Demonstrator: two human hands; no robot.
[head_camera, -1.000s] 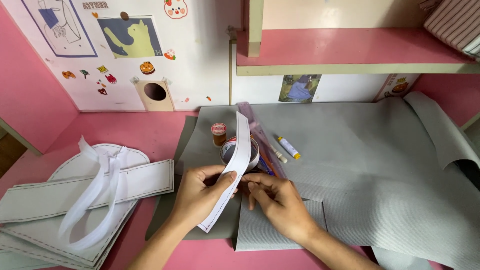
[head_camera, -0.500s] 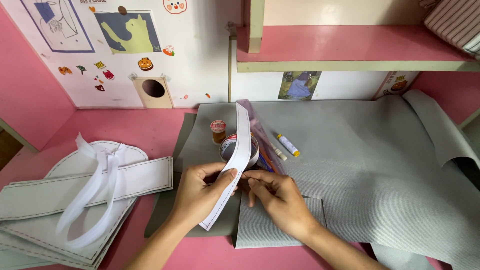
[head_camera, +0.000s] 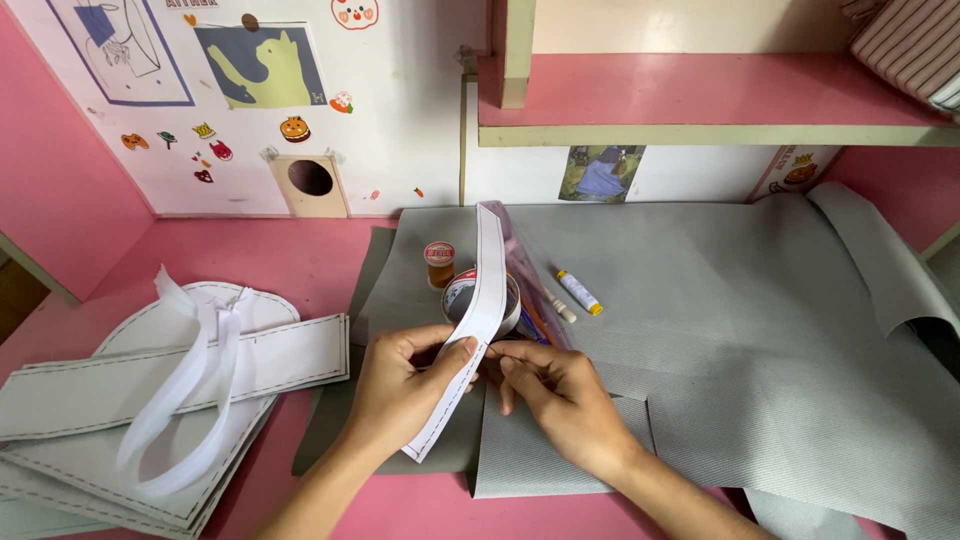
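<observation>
Your left hand (head_camera: 400, 385) pinches the white paper strip (head_camera: 478, 310) about midway along its length, thumb on the near face. The strip stands on edge, its long axis running away from you: the far end rises over the tape roll (head_camera: 482, 300), the near end dips toward the grey fabric (head_camera: 760, 320) just below your left wrist. Your right hand (head_camera: 560, 400) meets it from the right, fingertips closed on the same spot of the strip, touching your left thumb. Both hands sit at the strip's middle, so neither end is supported. The thread spool (head_camera: 439, 264) stands just left of the roll, apart from the strip.
</observation>
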